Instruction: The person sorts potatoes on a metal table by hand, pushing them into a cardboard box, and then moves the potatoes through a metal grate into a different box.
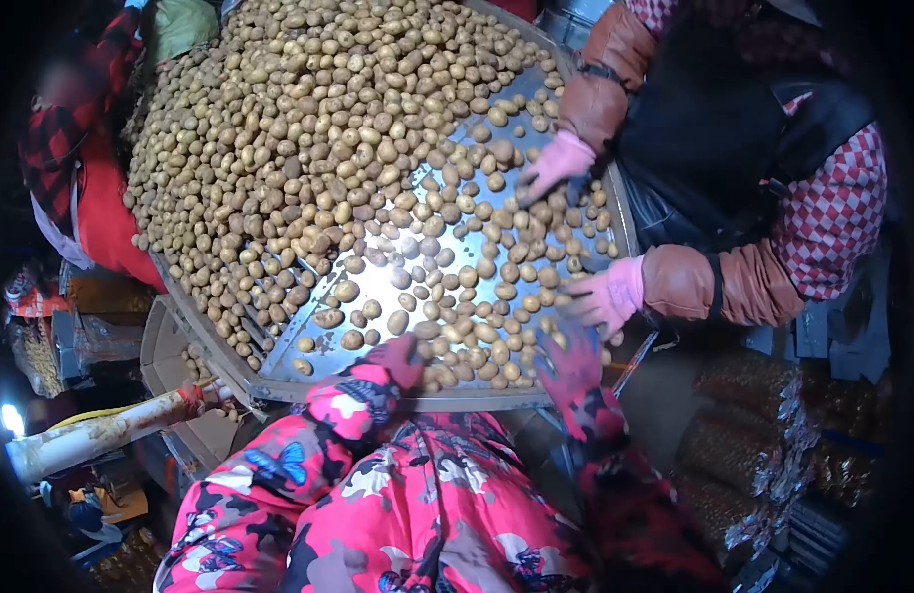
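A large heap of potatoes (308,119) covers a metal sorting table (308,341), with looser potatoes spread over its near part. My left hand (397,362), in a pinkish glove, rests at the table's near edge beside several potatoes; its fingers are mostly hidden. My right hand (572,374), in a pink glove with dark fingers, lies at the near right corner. Its fingers stretch forward, touching or close to the potatoes at the edge, and I see nothing gripped in it.
A co-worker's two pink-gloved hands (607,295) work among the potatoes on the right. Another person in a red garment (116,212) stands at the left. A pale pipe (111,435) and a cardboard box (165,346) are lower left; filled mesh sacks (734,435) are lower right.
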Motion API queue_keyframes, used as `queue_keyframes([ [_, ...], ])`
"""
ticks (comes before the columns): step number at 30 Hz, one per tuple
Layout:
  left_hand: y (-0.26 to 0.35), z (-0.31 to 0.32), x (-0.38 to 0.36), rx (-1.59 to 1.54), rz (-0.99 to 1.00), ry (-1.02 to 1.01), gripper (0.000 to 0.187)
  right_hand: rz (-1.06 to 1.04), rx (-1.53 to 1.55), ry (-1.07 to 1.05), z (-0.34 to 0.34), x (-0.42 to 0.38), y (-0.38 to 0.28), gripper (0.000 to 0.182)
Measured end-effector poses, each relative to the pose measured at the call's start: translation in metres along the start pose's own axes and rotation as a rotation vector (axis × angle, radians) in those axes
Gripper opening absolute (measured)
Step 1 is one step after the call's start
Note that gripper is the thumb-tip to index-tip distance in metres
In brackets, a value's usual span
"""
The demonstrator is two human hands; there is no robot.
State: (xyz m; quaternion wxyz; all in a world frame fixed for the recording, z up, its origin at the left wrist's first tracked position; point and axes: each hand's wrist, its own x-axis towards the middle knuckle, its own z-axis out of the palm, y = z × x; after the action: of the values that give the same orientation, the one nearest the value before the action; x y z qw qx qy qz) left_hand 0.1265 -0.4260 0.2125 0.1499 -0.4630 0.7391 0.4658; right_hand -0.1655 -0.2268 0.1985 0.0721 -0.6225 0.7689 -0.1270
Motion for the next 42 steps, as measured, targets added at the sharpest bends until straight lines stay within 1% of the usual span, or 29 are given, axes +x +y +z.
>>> queue_keyframes([
  [1, 0.035, -0.003, -0.006, -0.422, -0.111, -0.152, 0.049, 0.115, 0.005, -0.004, -0.011, -0.018, 0.001, 0.054],
  [2, 0.025, 0.02, 0.004, -0.336, 0.066, -0.034, 0.053, 0.211, 0.026, -0.008, -0.019, -0.026, -0.006, 0.055],
  [3, 0.016, 0.042, 0.013, -0.231, 0.229, 0.103, 0.057, 0.204, 0.047, 0.06, -0.015, -0.028, -0.02, 0.055],
  [5, 0.037, 0.03, 0.002, -0.286, 0.299, 0.101, 0.06, 0.204, 0.093, 0.191, -0.012, -0.02, -0.047, 0.055],
  [7, 0.027, 0.022, 0.005, -0.324, 0.27, 0.22, 0.06, -0.038, 0.127, 0.04, 0.002, 0.008, -0.105, 0.057],
  [8, 0.017, 0.018, 0.007, -0.452, 0.226, 0.263, 0.059, -0.156, 0.141, -0.038, 0.005, 0.024, -0.122, 0.058],
  [9, 0.001, 0.009, 0.007, -0.581, 0.185, 0.305, 0.058, -0.217, 0.083, -0.066, 0.007, 0.039, -0.118, 0.056],
  [10, -0.022, -0.01, 0.006, -0.437, 0.147, 0.347, 0.06, -0.275, 0.029, -0.095, 0.014, 0.055, -0.113, 0.053],
  [11, -0.034, -0.024, -0.003, -0.473, 0.069, 0.482, 0.061, -0.326, -0.023, -0.122, 0.017, 0.064, -0.109, 0.051],
  [12, -0.051, -0.041, -0.008, -0.541, -0.031, 0.549, 0.06, -0.244, 0.064, -0.08, 0.012, 0.069, -0.101, 0.046],
  [13, -0.069, -0.057, -0.014, -0.615, -0.131, 0.615, 0.059, -0.189, 0.015, -0.029, 0.009, 0.068, -0.08, 0.044],
  [15, -0.109, -0.084, -0.022, -0.621, -0.142, 0.782, 0.056, -0.078, -0.108, 0.084, -0.004, 0.054, -0.05, 0.042],
  [18, -0.102, -0.083, -0.029, -0.793, -0.205, 0.549, 0.054, 0.054, -0.204, 0.117, -0.035, 0.054, -0.06, 0.04],
  [19, -0.078, -0.082, -0.034, -0.775, -0.14, 0.473, 0.053, -0.061, -0.038, 0.112, -0.032, 0.076, -0.074, 0.045],
  [20, -0.085, -0.06, -0.023, -0.669, -0.231, 0.454, 0.052, -0.174, 0.127, 0.106, -0.027, 0.112, -0.095, 0.05],
  [22, -0.072, -0.055, -0.034, -0.741, -0.116, 0.351, 0.048, -0.258, 0.29, 0.069, -0.011, 0.197, -0.142, 0.045],
  [23, -0.07, -0.053, -0.039, -0.77, -0.054, 0.325, 0.045, -0.173, 0.395, -0.024, -0.008, 0.236, -0.17, 0.047],
  [26, -0.104, -0.048, -0.053, -0.325, 0.315, 0.669, 0.045, -0.221, 0.129, -0.109, 0.027, 0.328, -0.213, 0.06],
  [28, -0.106, -0.071, -0.072, -0.705, 0.048, 0.511, 0.044, -0.112, -0.063, -0.262, 0.025, 0.358, -0.247, 0.065],
  [29, -0.108, -0.079, -0.08, -0.892, -0.09, 0.422, 0.043, -0.119, -0.06, -0.269, 0.029, 0.368, -0.252, 0.066],
  [30, -0.113, -0.082, -0.082, -0.896, -0.138, 0.405, 0.043, -0.121, -0.056, -0.279, 0.034, 0.374, -0.252, 0.066],
  [31, -0.115, -0.082, -0.083, -0.887, -0.122, 0.422, 0.043, -0.117, -0.053, -0.294, 0.04, 0.375, -0.249, 0.067],
  [33, -0.109, -0.082, -0.078, -0.868, -0.066, 0.445, 0.043, -0.185, -0.052, -0.27, 0.052, 0.372, -0.239, 0.057],
  [35, -0.095, -0.085, -0.07, -0.849, -0.07, 0.354, 0.042, -0.232, -0.038, -0.333, 0.056, 0.354, -0.228, 0.051],
  [36, -0.088, -0.086, -0.069, -0.835, -0.075, 0.313, 0.042, -0.217, 0.03, -0.256, 0.059, 0.336, -0.225, 0.043],
  [37, -0.084, -0.084, -0.071, -0.82, -0.086, 0.273, 0.042, -0.312, 0.1, -0.084, 0.076, 0.313, -0.206, 0.042],
  [38, -0.084, -0.079, -0.07, -0.831, -0.067, 0.214, 0.041, -0.374, 0.049, -0.199, 0.074, 0.293, -0.194, 0.04],
  [40, -0.088, -0.07, -0.063, -0.85, -0.028, 0.101, 0.04, -0.503, 0.164, -0.167, 0.059, 0.243, -0.169, 0.039],
  [42, -0.083, -0.064, -0.059, -1.175, 0.007, -0.018, 0.041, -0.383, 0.213, -0.215, 0.027, 0.204, -0.15, 0.044],
])
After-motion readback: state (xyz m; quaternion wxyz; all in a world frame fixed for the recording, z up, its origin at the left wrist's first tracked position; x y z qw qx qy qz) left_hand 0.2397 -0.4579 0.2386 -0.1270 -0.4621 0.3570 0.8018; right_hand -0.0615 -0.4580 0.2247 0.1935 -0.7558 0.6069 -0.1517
